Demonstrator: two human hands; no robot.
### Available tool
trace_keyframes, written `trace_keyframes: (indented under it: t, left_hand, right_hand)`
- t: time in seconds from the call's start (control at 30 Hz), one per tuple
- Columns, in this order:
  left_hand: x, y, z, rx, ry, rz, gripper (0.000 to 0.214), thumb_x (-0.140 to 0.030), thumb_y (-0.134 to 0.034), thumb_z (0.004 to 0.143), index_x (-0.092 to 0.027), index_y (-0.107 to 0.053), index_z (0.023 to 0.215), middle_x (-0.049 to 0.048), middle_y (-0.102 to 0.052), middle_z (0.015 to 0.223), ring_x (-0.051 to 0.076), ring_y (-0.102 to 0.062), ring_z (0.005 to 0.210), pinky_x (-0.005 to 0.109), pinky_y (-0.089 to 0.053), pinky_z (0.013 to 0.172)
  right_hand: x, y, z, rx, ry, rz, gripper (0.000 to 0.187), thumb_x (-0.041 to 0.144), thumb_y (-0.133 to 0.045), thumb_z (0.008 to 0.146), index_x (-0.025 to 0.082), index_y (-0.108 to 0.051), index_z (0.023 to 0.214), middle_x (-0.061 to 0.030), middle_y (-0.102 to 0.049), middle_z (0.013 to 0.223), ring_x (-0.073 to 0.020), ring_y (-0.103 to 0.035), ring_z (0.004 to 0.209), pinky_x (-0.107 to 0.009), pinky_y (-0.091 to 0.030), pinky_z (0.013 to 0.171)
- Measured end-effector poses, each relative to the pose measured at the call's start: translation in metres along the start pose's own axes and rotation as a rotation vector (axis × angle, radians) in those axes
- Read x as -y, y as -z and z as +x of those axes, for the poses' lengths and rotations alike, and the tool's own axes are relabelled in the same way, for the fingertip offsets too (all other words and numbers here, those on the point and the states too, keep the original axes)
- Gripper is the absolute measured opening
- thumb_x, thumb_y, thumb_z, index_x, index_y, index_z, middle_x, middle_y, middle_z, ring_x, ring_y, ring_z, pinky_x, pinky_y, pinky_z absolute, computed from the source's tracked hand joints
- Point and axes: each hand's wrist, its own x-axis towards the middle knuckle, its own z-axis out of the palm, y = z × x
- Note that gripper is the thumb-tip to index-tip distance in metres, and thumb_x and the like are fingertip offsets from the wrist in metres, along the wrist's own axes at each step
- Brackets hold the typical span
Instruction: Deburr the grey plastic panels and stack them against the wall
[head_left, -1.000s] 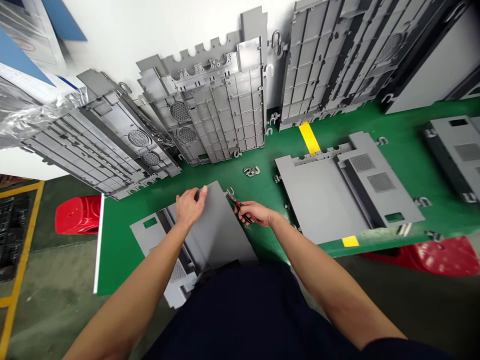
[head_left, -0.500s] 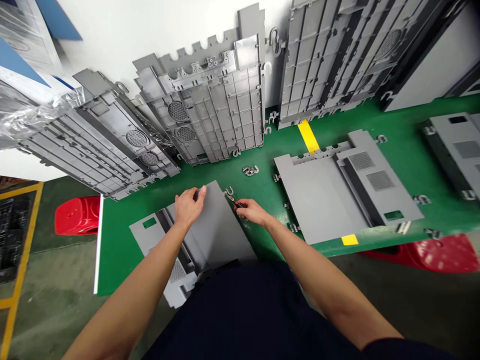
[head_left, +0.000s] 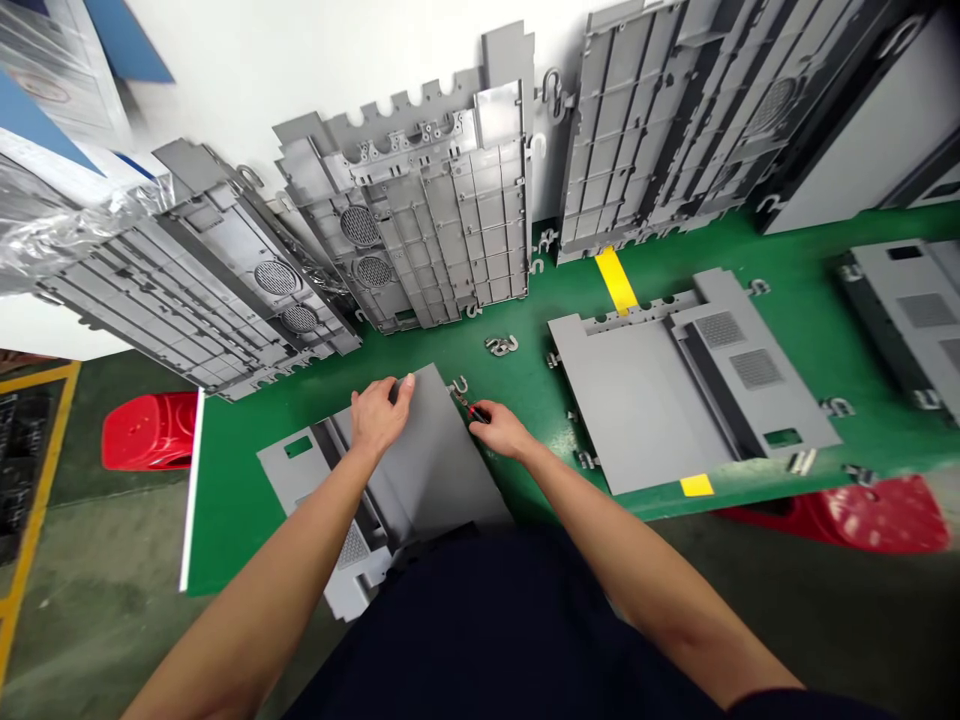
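Pressing a flat grey plastic panel [head_left: 442, 460], the left hand [head_left: 381, 415] rests fingers together; the right hand [head_left: 500, 430] clamps red-handled pliers [head_left: 472, 410] beside a metal clip [head_left: 459, 385]; a slipping jaw could gouge the panel.

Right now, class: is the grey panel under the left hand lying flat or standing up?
Flat: the panel rests on the green bench under the left hand, unlike the panels leaning against the wall.
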Motion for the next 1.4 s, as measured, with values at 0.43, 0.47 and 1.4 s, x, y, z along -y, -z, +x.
trace_keyframes:
  t: [0.43, 0.47, 1.4]
  left_hand:
    - [-0.001, 0.001, 0.000, 0.003, -0.002, -0.002, 0.067, -0.069, -0.031, 0.100, -0.020, -0.074, 0.116, 0.0164, -0.074, 0.125, 0.035, -0.065, 0.122, 0.062, -0.030, 0.123]
    - [-0.002, 0.001, 0.000, 0.006, 0.001, 0.001, 0.066, -0.068, -0.032, 0.100, -0.020, -0.074, 0.116, 0.0163, -0.074, 0.126, 0.035, -0.065, 0.122, 0.062, -0.030, 0.123]
    - [0.001, -0.004, 0.001, 0.000, -0.014, 0.000, 0.066, -0.066, -0.034, 0.100, -0.017, -0.073, 0.121, 0.0173, -0.072, 0.130, 0.036, -0.064, 0.123, 0.064, -0.028, 0.124]
  right_hand:
    - [0.009, -0.002, -0.001, 0.087, -0.085, 0.136, 0.014, 0.026, -0.063, 0.067, 0.021, -0.060, 0.080, 0.0019, -0.058, 0.067, -0.0138, -0.053, 0.065, -0.023, -0.041, 0.057]
    - [0.009, -0.002, 0.000, 0.075, -0.086, 0.130, 0.014, 0.026, -0.064, 0.067, 0.021, -0.059, 0.079, 0.0023, -0.057, 0.066, -0.0136, -0.052, 0.064, -0.023, -0.040, 0.057]
    - [0.030, -0.012, -0.012, -0.163, -0.054, -0.450, 0.010, 0.029, -0.062, 0.085, 0.025, -0.058, 0.077, -0.0054, -0.064, 0.074, -0.0235, -0.059, 0.074, -0.033, -0.035, 0.066]
